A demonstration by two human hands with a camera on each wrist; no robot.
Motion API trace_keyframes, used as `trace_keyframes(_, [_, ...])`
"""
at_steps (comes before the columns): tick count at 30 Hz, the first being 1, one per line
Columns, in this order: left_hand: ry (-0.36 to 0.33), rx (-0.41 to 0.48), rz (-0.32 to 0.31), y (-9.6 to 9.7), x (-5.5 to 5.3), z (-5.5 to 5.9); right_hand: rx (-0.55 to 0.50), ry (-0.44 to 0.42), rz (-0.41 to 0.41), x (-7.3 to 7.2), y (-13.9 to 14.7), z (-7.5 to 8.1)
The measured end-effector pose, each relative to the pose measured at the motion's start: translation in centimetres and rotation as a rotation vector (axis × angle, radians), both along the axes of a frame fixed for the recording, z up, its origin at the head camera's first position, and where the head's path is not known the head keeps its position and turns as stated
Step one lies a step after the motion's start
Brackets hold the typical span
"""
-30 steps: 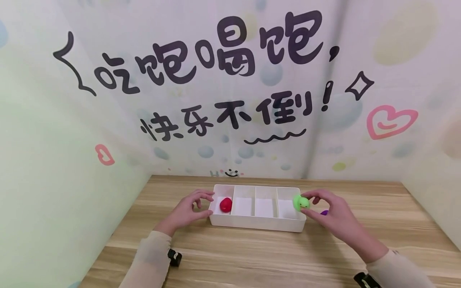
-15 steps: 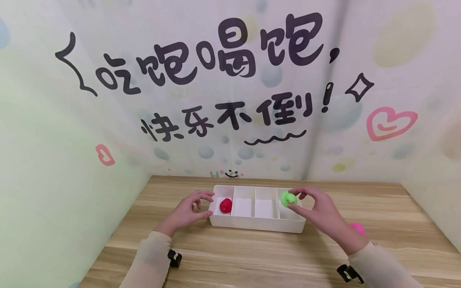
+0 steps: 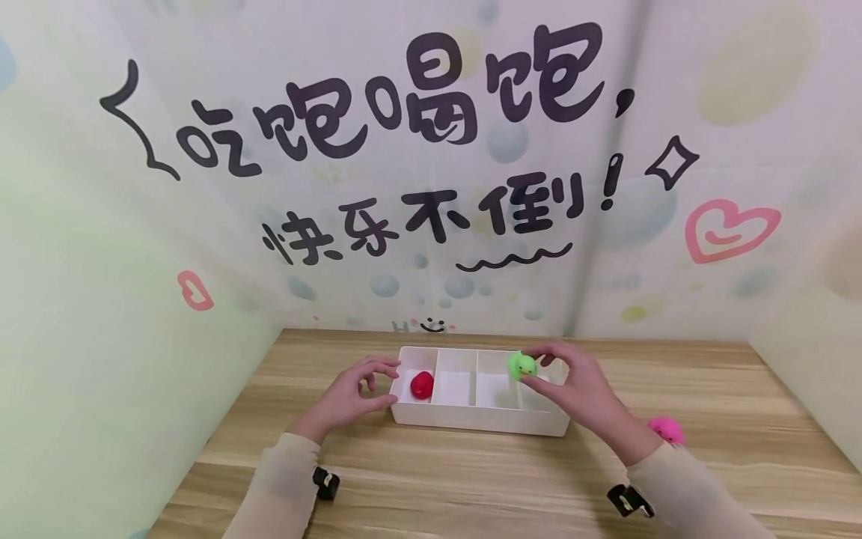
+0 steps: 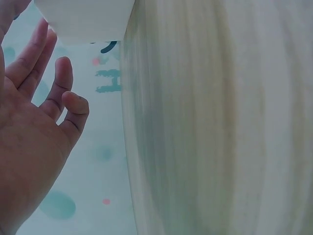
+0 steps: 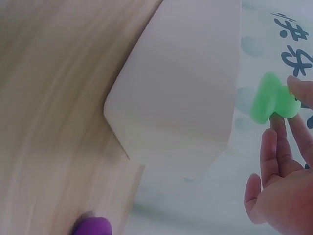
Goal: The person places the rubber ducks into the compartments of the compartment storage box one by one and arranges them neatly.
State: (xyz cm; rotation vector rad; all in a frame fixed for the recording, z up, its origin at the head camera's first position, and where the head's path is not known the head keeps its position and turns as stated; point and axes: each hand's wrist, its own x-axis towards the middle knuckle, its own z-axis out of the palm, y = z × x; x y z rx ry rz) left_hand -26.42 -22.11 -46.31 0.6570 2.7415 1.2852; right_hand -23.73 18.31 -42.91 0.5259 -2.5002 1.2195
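Observation:
My right hand pinches a small green toy duck between thumb and fingers. The duck is above the right part of a long white divided box, near the rightmost divider. Its eyes and orange beak face toward me. At the box's left end, my left hand touches the wall with thumb and fingertips; in the left wrist view its other fingers are loosely bent. A red rounded toy lies in the leftmost compartment. My right hand covers part of the rightmost compartment.
On the wooden table, a pink toy sits right of the box, partly behind my right forearm. A purple object shows at the bottom of the right wrist view. A printed cloth wall stands behind the table.
My right hand has carried the green duck leftward from the box's right end to near the rightmost divider. The pink toy has come into sight. My left hand and the box look unchanged.

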Motion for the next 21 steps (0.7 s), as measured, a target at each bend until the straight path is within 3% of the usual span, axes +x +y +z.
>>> trace_keyframes(12, [0.011,0.0,-0.015,-0.1,-0.3,-0.2,-0.006,-0.076,0.023,-0.7,-1.9,0.4])
trace_keyframes(21, [0.018,0.0,-0.019,-0.1,-0.2,-0.2,-0.018,-0.069,0.051,-1.3,-3.2,0.1])
